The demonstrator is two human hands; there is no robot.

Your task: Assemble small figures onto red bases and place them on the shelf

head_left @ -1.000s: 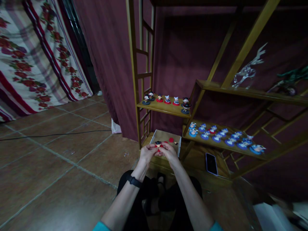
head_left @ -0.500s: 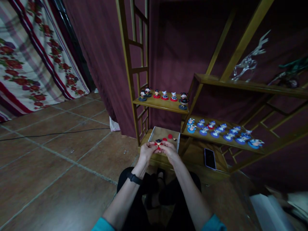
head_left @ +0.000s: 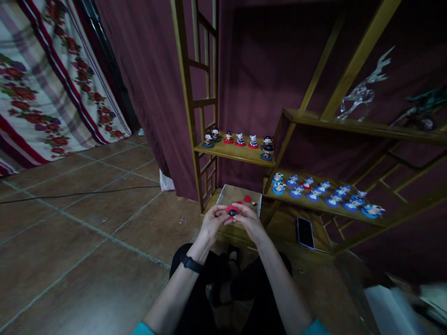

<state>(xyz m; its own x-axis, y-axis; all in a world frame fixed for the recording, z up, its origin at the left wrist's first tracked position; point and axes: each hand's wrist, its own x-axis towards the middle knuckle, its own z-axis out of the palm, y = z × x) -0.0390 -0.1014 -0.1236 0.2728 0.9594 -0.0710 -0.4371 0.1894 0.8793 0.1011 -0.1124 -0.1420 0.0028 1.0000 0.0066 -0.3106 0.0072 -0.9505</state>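
Note:
Between my fingertips is a small black-haired figurine (head_left: 232, 212) with a red round base. My left hand (head_left: 212, 222) grips it from the left and my right hand (head_left: 249, 220) from the right; both are closed on it. The figurine is tipped so that its dark head and the red disc show, with its face out of sight. Just beyond my hands stands a shallow white-rimmed box (head_left: 240, 189) on the low shelf. Inside the box lie a red disc (head_left: 247, 199) and a small figurine piece (head_left: 253, 203).
Several figurines on dark and red bases stand on the upper left shelf (head_left: 234, 154). More figurines, mostly blue, fill the right shelf (head_left: 296, 201). A phone (head_left: 305, 232) lies at lower right. A clear deer ornament (head_left: 363, 95) stands higher up. A cable (head_left: 87, 192) crosses the floor.
The figurine has been turned between my fingers: its face showed before, and now its dark head and red base show. My hands have stayed nearly in place.

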